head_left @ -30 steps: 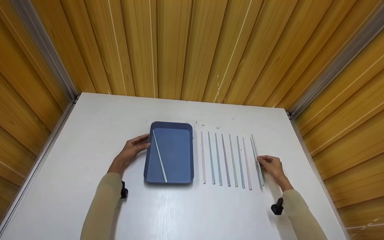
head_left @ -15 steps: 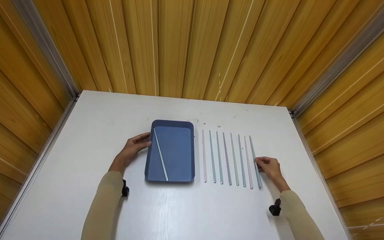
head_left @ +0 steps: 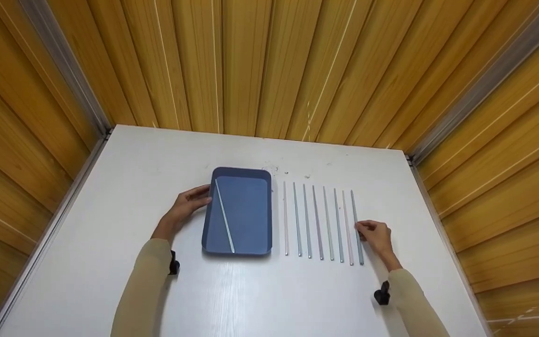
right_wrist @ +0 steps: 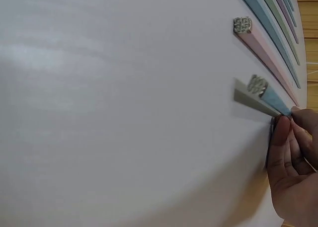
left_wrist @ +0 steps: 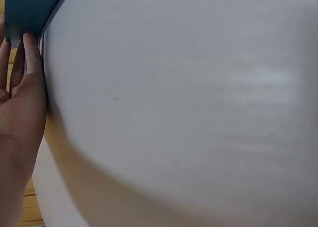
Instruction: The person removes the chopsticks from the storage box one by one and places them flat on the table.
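Note:
My right hand [head_left: 377, 235] pinches a blue chopstick [head_left: 353, 206] between thumb and fingertips, at the right end of a row. In the right wrist view, the patterned silver end of this blue chopstick [right_wrist: 271, 96] sits close over the table and casts a shadow. Beside it lies a pink chopstick [right_wrist: 263, 48]. My left hand [head_left: 184, 209] rests its extended fingers and thumb against the left side of a blue rectangular tray [head_left: 269, 234]; the left wrist view shows the fingertips at the wall of this tray [left_wrist: 32, 11]. One pale chopstick [head_left: 224, 217] lies slanted inside.
Several pastel chopsticks [head_left: 317, 222] lie side by side between the tray and my right hand. They stand on a white table [head_left: 232, 299], enclosed by wood-patterned walls [head_left: 241, 70]. Small dark marks [head_left: 286, 172] show behind the row.
My right hand has moved left with the blue chopstick, bringing it down nearer the row and roughly parallel to it. My left hand stays at the tray.

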A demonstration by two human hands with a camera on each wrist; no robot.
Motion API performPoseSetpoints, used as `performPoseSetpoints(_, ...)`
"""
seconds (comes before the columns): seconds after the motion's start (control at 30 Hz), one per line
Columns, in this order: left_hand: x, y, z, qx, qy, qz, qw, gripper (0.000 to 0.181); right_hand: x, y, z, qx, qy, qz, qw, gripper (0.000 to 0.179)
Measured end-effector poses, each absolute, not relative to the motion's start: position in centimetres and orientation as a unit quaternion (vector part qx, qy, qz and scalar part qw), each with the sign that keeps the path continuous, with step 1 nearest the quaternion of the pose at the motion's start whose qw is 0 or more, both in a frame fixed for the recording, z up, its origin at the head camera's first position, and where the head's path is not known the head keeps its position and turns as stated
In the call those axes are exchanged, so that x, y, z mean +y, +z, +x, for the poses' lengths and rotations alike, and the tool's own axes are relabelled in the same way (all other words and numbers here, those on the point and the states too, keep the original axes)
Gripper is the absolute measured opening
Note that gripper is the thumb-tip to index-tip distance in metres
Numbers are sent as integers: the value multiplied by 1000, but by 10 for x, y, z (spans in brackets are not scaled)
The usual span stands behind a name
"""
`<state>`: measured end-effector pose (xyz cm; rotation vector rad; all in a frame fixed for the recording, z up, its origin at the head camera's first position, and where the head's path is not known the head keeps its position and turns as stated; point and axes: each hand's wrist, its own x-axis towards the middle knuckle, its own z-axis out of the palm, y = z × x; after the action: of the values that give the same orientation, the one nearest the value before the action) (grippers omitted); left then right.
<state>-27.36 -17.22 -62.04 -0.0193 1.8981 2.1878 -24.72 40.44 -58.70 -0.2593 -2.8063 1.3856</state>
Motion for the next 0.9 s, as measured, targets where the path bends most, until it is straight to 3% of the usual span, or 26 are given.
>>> performPoseSetpoints(0.33, -172, -620, -275, 660, 740, -19, 129, 64, 407, -588, -244, -886, 454, -92, 14, 27)
performPoseSetpoints(0.57, -175, -619, -274, 665, 735, -14, 129, 64, 404, -582, -245, -862, 494, -113, -8, 32)
performPoseSetpoints(0.9, -176, -622, -275, 663, 737, -9, 133, 63, 390, -561, -252, -882, 465, -73, -34, 35)
